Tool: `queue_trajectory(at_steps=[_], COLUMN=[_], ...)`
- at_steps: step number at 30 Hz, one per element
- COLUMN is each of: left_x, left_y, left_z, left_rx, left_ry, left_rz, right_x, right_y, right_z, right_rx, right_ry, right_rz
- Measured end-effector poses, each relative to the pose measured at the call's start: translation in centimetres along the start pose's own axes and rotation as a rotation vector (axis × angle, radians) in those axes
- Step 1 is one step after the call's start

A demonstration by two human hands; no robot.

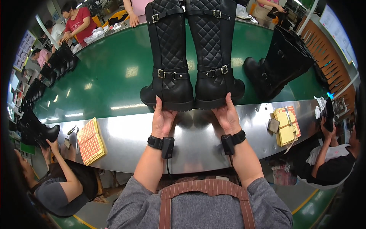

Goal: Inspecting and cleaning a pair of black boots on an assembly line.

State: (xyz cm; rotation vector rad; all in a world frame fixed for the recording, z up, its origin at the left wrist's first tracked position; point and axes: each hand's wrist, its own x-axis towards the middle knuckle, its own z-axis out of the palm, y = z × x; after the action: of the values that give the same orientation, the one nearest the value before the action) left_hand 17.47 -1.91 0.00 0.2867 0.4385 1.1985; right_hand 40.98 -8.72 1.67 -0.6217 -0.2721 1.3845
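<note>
Two tall black boots stand upright side by side in front of me, with quilted shafts and buckled straps at ankle and top. My left hand [164, 119] grips the left boot [167, 57] at its heel, thumb up against the back and fingers under the sole. In the same way my right hand [228, 117] is closed on the heel of the right boot [212, 57]. The two heels nearly touch each other, above the line where the green surface meets the metal edge. Most of my fingertips are hidden beneath the soles.
The green belt [103, 80] runs beyond the metal ledge [190, 149]. More black boots [278, 65] stand at right, others [63, 61] at far left. Yellow sticker sheets [91, 141] and a bundled stack [288, 128] lie on the ledge. Co-workers sit on both sides; others are across.
</note>
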Motion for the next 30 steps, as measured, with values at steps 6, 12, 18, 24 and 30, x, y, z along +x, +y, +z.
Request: queue_trajectory(at_steps=[6,12,18,24,30], left_x=[-0.5,-0.3,-0.1,-0.2,-0.4], left_y=[0.1,0.2,-0.1,0.1,0.2], left_z=[0.6,0.2,-0.4,-0.2,0.4], left_rx=[0.048,-0.02,-0.027,-0.002,0.032], left_ry=[-0.039,-0.084,-0.087,-0.093,-0.108], left_rz=[0.002,-0.022,-0.021,-0.012,0.005], right_x=[-0.3,-0.3,-0.3,-0.5,-0.5], right_y=[0.0,0.1,0.2,0.0,0.0], right_z=[0.6,0.6,0.2,0.5,0.6], right_rx=[0.026,0.027,-0.002,-0.032,-0.024], right_ry=[-0.027,-0.032,-0.044,-0.06,-0.078], right_rz=[-0.023,-0.044,-0.058,-0.077,-0.106])
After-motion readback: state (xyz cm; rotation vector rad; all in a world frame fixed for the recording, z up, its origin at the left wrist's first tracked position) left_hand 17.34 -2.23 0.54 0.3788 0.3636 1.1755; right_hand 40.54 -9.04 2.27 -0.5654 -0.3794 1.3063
